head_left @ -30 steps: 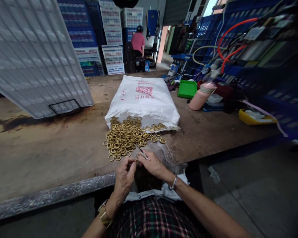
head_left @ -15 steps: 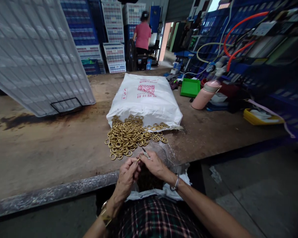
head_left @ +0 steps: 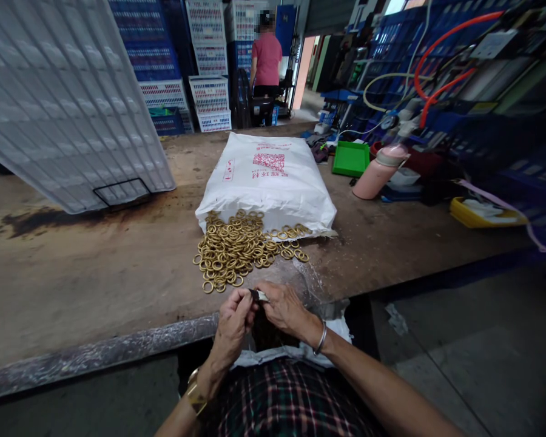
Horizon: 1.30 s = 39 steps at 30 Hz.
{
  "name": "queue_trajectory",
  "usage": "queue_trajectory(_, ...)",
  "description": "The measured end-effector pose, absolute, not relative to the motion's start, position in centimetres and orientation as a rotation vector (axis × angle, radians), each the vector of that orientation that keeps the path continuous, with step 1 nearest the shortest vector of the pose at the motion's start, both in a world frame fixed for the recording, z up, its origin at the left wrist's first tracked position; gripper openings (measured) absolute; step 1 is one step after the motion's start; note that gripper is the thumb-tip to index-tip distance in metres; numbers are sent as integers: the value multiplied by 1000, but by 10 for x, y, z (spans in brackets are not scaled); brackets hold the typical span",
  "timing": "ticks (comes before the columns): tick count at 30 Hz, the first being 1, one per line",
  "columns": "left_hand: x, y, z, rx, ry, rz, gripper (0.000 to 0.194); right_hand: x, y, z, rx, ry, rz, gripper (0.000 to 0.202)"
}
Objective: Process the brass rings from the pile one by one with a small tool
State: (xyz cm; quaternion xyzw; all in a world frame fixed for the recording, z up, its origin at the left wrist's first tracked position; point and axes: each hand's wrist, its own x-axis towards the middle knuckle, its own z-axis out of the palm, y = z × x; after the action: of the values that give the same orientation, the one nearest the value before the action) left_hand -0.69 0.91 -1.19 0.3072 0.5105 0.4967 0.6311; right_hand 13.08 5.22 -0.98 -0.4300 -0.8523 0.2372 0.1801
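A heap of brass-coloured rings (head_left: 232, 249) spills from the mouth of a white sack (head_left: 266, 176) onto the brown table. In front of the heap, at the table's near edge, my left hand (head_left: 234, 318) is closed in a pinch; what lies between its fingertips is too small to make out. My right hand (head_left: 286, 308) is wrapped round a small blade tool (head_left: 260, 295), whose dark tip points at my left fingertips. Below both hands, an open bag (head_left: 341, 328) with dark contents sits at my lap.
A ribbed translucent panel (head_left: 73, 109) leans over the table's left side. On the right are a green tray (head_left: 350, 159), a pink bottle (head_left: 374, 176), a yellow tray (head_left: 486, 215) and red hoses. Behind the table a person (head_left: 267, 60) stands near stacked crates (head_left: 209, 94).
My right hand has turned the blade tool, so its tip now lies against my left fingertips instead of pointing up and away. The person at the back has straightened up.
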Motion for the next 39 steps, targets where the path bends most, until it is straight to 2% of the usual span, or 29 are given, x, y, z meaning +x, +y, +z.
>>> queue_trajectory(12, -8, 10, -18, 757, 1152, 1114, 32, 130, 50, -10, -1234, -2438, 563, 18)
queue_trajectory(27, -5, 8, -13, 779, 1181, 1120, 38, 128, 47, -8, -1394, -2465, 513, 22)
queue_trajectory(34, -4, 8, -12, 854, 1245, 1154, 44, 131, 49, 2, -1386, -2631, 669, 25)
queue_trajectory(39, -3, 0, -7, 803, 1283, 1086, 46, 134, 54, 3, -1577, -2612, 549, 25)
